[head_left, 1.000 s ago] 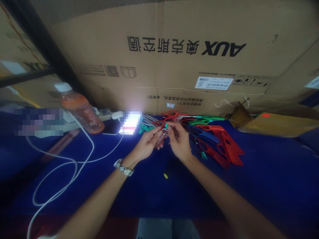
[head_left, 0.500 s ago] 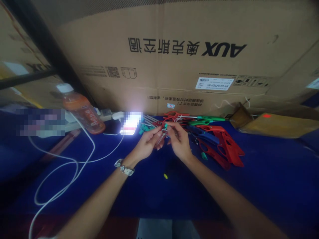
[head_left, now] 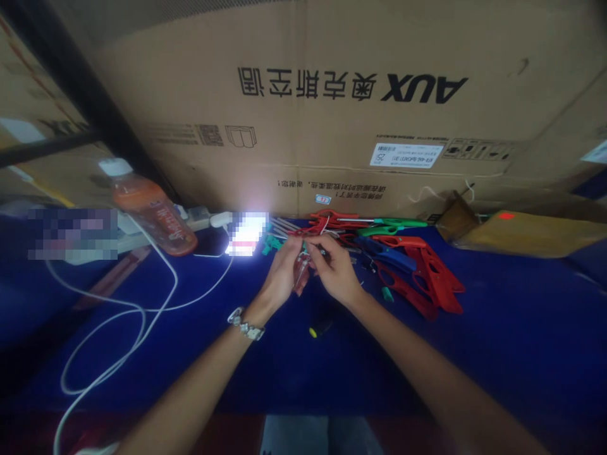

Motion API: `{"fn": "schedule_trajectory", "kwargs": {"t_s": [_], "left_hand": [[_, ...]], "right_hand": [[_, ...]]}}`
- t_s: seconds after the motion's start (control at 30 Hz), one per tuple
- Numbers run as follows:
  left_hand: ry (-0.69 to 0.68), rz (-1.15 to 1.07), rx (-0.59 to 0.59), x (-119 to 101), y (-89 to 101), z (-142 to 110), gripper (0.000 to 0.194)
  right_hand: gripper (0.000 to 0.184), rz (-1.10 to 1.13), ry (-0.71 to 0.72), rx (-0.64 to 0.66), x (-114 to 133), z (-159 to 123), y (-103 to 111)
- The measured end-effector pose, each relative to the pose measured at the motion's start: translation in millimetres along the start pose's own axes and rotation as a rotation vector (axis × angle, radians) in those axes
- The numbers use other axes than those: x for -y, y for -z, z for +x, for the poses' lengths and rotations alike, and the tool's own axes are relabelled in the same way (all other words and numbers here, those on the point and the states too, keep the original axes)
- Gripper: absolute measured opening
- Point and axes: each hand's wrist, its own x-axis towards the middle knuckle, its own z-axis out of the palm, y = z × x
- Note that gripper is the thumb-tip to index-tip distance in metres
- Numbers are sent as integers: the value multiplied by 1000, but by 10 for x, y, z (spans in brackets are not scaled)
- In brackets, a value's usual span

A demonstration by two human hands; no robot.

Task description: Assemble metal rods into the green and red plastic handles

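Observation:
In front of the pile my left hand and my right hand meet, fingertips close together. The left is closed around a small clear, reddish lighter part with a green piece at its top. My right thumb and forefinger pinch at that green end; fingers partly hide it. Just behind lie red lighter casings, thin metal tubes and small green pieces. Right of my right hand are a blue casing, a green casing and more red casings.
A large cardboard box walls off the back. At the left stand a drink bottle, a lit phone and a looped white cable. A dark, yellow-ended object lies nearer me. An envelope-like yellow packet is at right.
My left hand has turned, its fingers now higher and nearer the right fingertips. The green piece sits lower between the fingers, and more of the clear reddish part shows. The view has shifted slightly.

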Motion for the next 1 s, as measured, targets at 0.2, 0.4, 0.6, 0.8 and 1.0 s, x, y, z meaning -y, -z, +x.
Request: {"fn": "schedule_trajectory", "kwargs": {"t_s": [0.2,0.4,0.6,0.8,1.0], "left_hand": [[-12,64,-63,-19,-40,4,47],[-157,166,-101,80,-39,-35,40],[-220,308,-163,118,-57,-74,30],[-206,272,-142,108,-67,-80,29],[-191,202,-145,139,-86,-86,32]], "right_hand": [[46,131,32,-21,87,17,-58],[54,272,-24,-101,158,-22,-83],[44,338,-72,-146,112,-61,-107],[42,335,-77,-138,95,-74,-118],[41,323,-65,-119,94,-76,-140]]}}
